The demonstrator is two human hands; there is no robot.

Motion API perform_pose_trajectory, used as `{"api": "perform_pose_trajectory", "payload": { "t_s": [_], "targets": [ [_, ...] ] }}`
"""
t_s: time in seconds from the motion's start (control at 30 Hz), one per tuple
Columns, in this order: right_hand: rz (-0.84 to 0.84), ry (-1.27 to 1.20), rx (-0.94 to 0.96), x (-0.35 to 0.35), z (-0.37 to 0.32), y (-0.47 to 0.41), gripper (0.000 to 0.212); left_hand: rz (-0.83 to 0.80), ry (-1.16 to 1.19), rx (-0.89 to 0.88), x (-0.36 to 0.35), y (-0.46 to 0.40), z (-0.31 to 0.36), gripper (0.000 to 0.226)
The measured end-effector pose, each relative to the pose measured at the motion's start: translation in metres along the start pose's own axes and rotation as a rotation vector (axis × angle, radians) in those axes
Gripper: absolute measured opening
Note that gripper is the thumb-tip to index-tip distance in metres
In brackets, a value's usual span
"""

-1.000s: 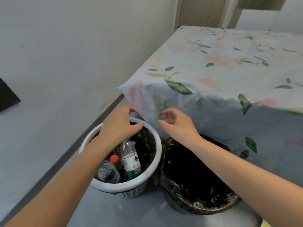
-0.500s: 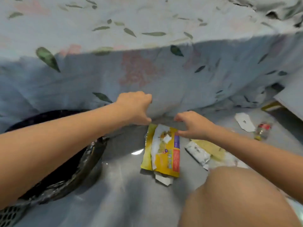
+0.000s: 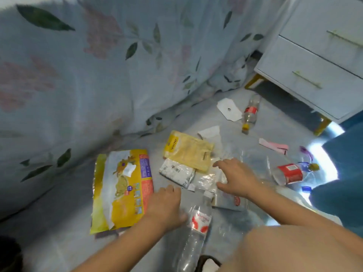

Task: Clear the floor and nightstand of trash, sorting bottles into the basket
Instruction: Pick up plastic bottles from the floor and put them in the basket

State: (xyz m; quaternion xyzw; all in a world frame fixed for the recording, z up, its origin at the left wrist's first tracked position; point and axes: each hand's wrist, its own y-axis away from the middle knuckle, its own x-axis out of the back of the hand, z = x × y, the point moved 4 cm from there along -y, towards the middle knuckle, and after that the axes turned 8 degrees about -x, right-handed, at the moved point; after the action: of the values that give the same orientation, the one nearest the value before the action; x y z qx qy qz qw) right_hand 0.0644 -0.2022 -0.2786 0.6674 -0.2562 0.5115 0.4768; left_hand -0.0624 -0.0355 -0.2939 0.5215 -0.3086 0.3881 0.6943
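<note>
Grey floor (image 3: 196, 118) strewn with yellow snack bag (image 3: 122, 190), wrappers (image 3: 188, 152), three plastic bottles (image 3: 198, 222)

Home bedroom. Floral bedsheet (image 3: 110, 71) hangs down bed side to grey floor (image 3: 59, 222); white two-drawer nightstand (image 3: 314, 61) on gold legs stands beside it. Household trash lies scattered on floor: snack bag (image 3: 122, 191), plastic bottles (image 3: 249, 112).

We see soft, even daylight with a cool blue cast. A hard white glare burns out the floor (image 3: 322, 160) at the right. Both hands, the left (image 3: 167, 207) and right (image 3: 235, 177), are smeared by motion blur. The bedsheet (image 3: 78, 75) is soft and bends near the edges.
</note>
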Motion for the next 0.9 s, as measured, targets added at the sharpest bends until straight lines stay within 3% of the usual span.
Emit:
{"api": "perform_pose_trajectory", "payload": {
  "t_s": [0.2,0.3,0.37,0.5,0.57,0.8,0.9],
  "targets": [
    [0.018,-0.273,-0.269,-0.021,0.089,-0.001,0.059,-0.140,0.043,0.024,-0.062,-0.040,0.058,0.075],
    [0.116,-0.372,-0.421,-0.014,0.152,-0.006,0.063,-0.155,0.093,0.088,-0.080,-0.049,0.068,0.096],
    [0.124,-0.309,-0.463,-0.013,0.191,-0.010,0.065,-0.131,0.103,0.105,-0.086,-0.052,0.070,0.104],
    [-0.184,0.147,-0.485,-0.032,0.243,-0.019,0.092,-0.080,0.171,0.065,-0.085,-0.062,0.070,0.096],
    [-0.271,0.263,-0.474,-0.044,0.254,-0.023,0.094,-0.084,0.165,0.053,-0.080,-0.065,0.068,0.095],
    [-0.024,0.185,-0.250,-0.032,0.226,-0.045,0.045,-0.045,0.046,0.006,-0.055,-0.068,0.059,0.098],
    [0.143,0.064,-0.178,0.005,0.179,-0.058,0.049,0.080,-0.052,-0.022,-0.014,-0.053,0.035,0.096]
  ]
}}
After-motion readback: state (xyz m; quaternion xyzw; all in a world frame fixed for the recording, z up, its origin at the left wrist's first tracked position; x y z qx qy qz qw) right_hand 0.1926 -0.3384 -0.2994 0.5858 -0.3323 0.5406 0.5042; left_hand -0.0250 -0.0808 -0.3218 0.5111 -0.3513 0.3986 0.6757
